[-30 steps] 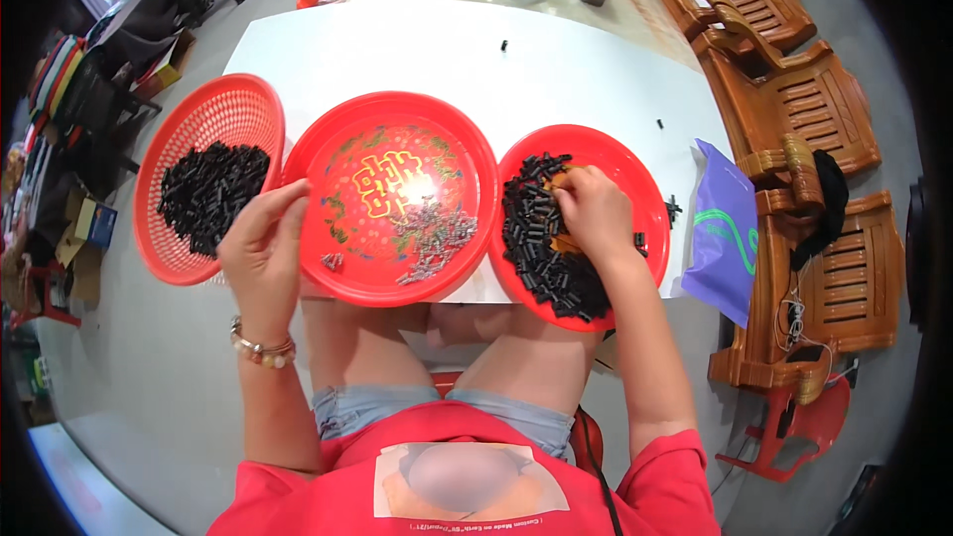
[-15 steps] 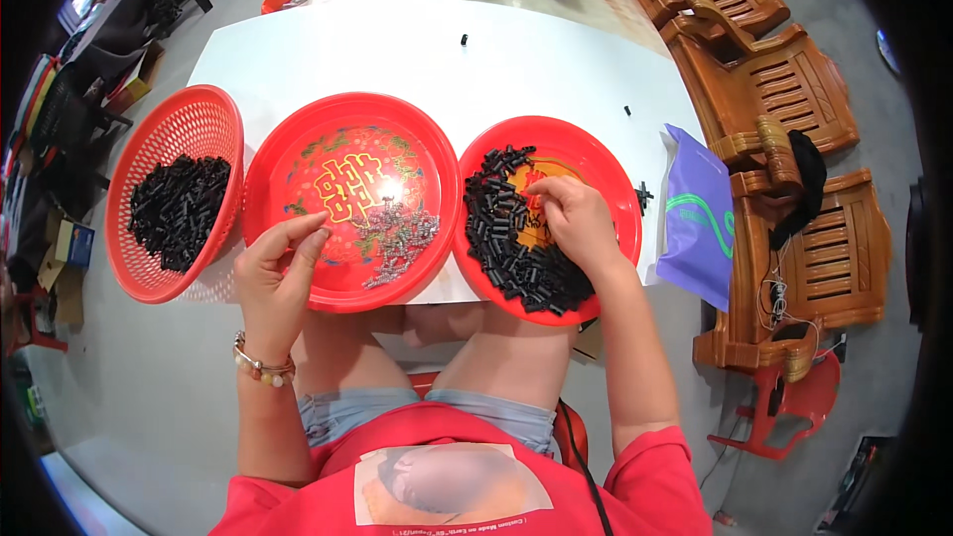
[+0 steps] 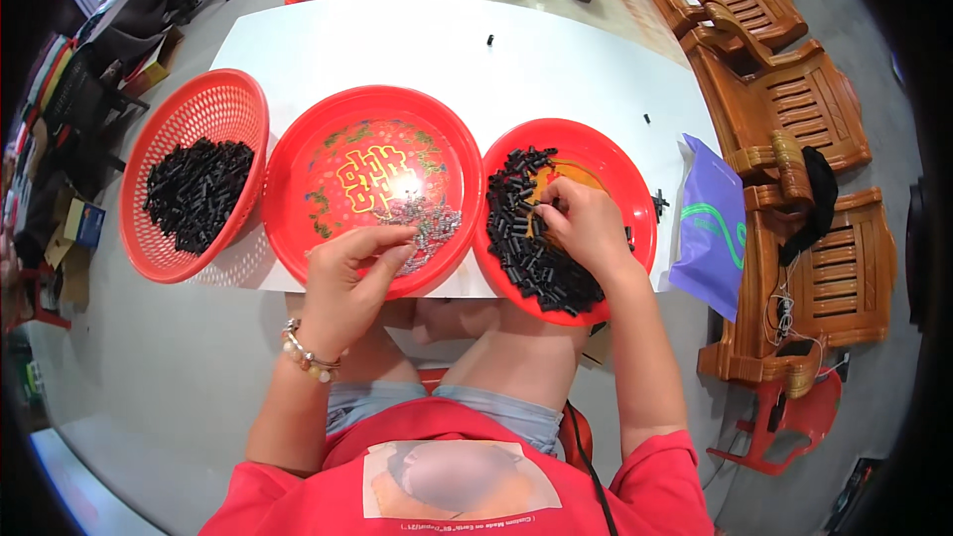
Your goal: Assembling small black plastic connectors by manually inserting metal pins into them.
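Observation:
Three red round containers stand in a row on a white table [image 3: 556, 60]. My left hand [image 3: 347, 273] rests at the near rim of the middle red plate [image 3: 298, 169], its fingertips pinching at a heap of small silvery metal parts [image 3: 427, 228]. My right hand [image 3: 581, 223] lies in the right red plate [image 3: 615, 154], fingers closed on a small black piece from the pile of black tube pieces [image 3: 516, 228] there. At the left, a red mesh basket [image 3: 213, 104] holds more black pieces [image 3: 194, 189].
A purple bag [image 3: 710, 228] hangs off the table's right edge. Wooden benches [image 3: 784, 89] stand to the right, with a red plastic stool [image 3: 794, 417] below them. A few stray black pieces lie on the tabletop. Clutter and chairs sit at the far left.
My left hand has moved from the plate's left rim to the silvery parts at its near right. My right hand has stayed in the right plate among the black pieces.

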Available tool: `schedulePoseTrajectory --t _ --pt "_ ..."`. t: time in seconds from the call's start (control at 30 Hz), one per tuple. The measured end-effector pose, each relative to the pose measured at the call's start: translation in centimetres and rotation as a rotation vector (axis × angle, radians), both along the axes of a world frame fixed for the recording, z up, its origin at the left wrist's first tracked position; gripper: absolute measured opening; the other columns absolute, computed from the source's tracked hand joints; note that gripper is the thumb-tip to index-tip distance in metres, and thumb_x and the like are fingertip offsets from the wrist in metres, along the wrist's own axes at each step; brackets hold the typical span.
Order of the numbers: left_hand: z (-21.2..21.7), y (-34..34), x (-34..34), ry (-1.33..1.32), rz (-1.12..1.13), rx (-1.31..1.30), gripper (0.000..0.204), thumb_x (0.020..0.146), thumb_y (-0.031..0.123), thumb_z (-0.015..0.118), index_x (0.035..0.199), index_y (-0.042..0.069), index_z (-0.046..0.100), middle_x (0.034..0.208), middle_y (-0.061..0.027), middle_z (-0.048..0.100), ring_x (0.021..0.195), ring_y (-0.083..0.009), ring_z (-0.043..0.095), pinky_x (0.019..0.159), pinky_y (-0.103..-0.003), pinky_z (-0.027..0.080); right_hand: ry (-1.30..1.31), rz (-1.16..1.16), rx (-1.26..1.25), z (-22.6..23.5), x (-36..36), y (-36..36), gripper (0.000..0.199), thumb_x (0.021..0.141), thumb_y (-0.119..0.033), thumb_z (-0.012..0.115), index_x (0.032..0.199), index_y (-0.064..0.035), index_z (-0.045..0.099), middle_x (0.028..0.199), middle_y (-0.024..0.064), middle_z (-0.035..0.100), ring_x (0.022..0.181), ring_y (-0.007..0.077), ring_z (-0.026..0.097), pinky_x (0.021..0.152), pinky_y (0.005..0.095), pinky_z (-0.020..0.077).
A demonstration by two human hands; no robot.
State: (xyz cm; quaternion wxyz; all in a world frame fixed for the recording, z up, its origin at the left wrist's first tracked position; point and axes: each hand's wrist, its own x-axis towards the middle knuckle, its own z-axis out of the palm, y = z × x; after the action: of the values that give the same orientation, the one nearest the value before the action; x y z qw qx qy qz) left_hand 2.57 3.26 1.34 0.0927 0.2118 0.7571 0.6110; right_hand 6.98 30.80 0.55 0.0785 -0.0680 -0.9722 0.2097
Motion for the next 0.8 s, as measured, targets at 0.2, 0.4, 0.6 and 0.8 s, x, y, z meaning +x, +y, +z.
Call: schedulePoseTrajectory --t 0.2,0.4,0.6,0.8 --pt "0.0 1.5 1.5 -0.303 -0.060 0.100 0.019 0.084 0.008 0.065 0.100 -0.001 0.065 0.081 -0.0093 0.068 0.069 -0.0078 0.061 0.061 -0.023 0.050 0.019 0.164 -0.273 4.4 1.7 -5.4 0.010 0.078 -0.012 0.065 0.084 -0.0044 0.060 0.073 0.0118 0.061 0.070 0.0273 0.062 0.060 0.0353 0.0492" --pt "0.8 2.2 1.9 -0.609 -0.274 0.190 0.015 0.087 0.010 0.062 0.101 0.004 0.062 0.082 0.0002 0.064 0.067 -0.0032 0.057 0.058 -0.019 0.049 0.037 0.388 -0.318 4.4 2.6 -8.6 0.014 0.077 -0.010 0.065 0.088 -0.0052 0.058 0.081 0.0109 0.062 0.070 0.0268 0.063 0.058 0.0339 0.0495" --pt "0.7 -1.0 0.2 -0.674 -0.099 0.335 0.017 0.090 0.011 0.058 0.102 -0.001 0.061 0.079 -0.0027 0.063 0.067 -0.0064 0.059 0.061 -0.019 0.050 -0.027 0.307 -0.473 4.5 1.5 -9.6 0.016 0.078 -0.013 0.067 0.086 -0.0035 0.057 0.075 0.0091 0.060 0.062 0.0199 0.062 0.053 0.0301 0.0473" --pt "0.2 -5.1 -2.2 -0.536 0.077 0.460 0.027 0.097 0.026 0.047 0.105 0.002 0.059 0.070 -0.0005 0.057 0.054 -0.0044 0.049 0.050 -0.017 0.040 0.181 0.310 -0.257 1.7 -0.5 -10.4 0.009 0.082 -0.015 0.060 0.086 -0.0061 0.061 0.080 0.0115 0.062 0.069 0.0271 0.064 0.057 0.0382 0.0507"
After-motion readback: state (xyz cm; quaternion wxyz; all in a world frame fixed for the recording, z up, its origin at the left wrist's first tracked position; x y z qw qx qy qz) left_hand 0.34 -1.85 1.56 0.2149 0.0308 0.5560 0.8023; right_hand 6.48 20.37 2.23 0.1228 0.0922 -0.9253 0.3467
